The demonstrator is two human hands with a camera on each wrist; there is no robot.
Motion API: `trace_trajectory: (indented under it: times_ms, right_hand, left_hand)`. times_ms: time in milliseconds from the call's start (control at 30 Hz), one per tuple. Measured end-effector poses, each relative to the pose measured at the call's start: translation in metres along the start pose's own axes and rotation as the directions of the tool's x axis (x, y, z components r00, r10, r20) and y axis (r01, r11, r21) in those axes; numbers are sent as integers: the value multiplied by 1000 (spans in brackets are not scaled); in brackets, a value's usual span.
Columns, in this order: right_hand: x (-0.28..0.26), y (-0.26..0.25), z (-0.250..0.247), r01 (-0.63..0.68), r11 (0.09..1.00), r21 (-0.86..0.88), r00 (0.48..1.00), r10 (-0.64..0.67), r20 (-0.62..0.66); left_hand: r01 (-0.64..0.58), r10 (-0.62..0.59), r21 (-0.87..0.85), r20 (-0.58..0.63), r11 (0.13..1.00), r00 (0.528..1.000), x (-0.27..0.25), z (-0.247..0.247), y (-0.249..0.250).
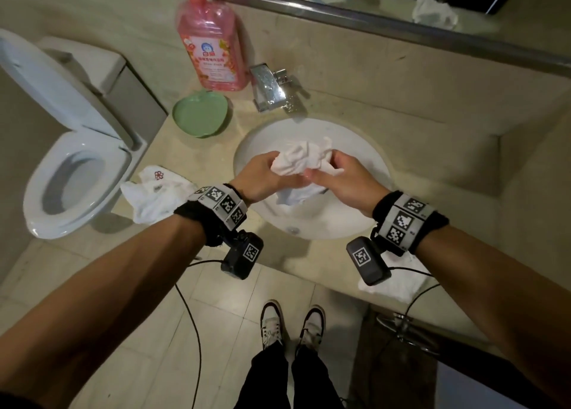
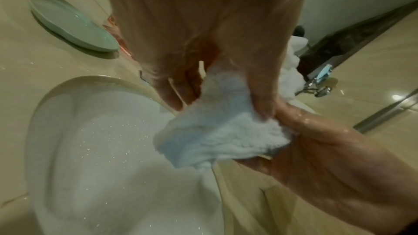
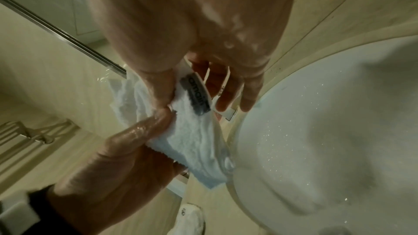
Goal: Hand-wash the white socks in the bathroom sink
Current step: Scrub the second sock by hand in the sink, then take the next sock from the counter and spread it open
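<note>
Over the sink [image 1: 364, 220], my left hand [image 1: 262, 176] and right hand [image 1: 343, 176] both clutch the sock [image 1: 304, 158], bunched left-to-right between them.

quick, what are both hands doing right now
Left hand: closed, gripping the white sock over the sink.
Right hand: closed, pinching the same white sock.

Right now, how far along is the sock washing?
Midway. Both hands, left and right, grip a wet white sock over the sink, mid-scrub. The faucet isn't running. More white fabric waits on the counter, so rinsing and further washing probably remain.
</note>
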State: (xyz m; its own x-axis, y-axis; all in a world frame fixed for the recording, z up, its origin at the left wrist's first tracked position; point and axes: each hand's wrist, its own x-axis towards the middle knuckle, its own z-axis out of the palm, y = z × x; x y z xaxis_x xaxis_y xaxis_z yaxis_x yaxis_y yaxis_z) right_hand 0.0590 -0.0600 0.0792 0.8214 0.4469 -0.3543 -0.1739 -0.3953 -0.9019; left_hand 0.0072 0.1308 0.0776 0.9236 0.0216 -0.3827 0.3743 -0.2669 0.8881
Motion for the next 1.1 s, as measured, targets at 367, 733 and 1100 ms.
trace_trajectory:
  times_ms: [367, 733, 1100]
  right_hand:
    - [-4, 3, 5, -120, 966, 227, 990, 101, 96]
    - [-4, 16, -9, -129, 956, 262, 990, 138, -14]
    - [-73, 74, -89, -296, 941, 164, 932, 322, -167]
  left_hand:
    - [78, -107, -247, -106, 966, 989, -7, 0, -9]
    - [16, -34, -96, -185, 995, 982, 7, 4, -8]
    - [-90, 65, 66, 311, 994, 948, 22, 87, -16]
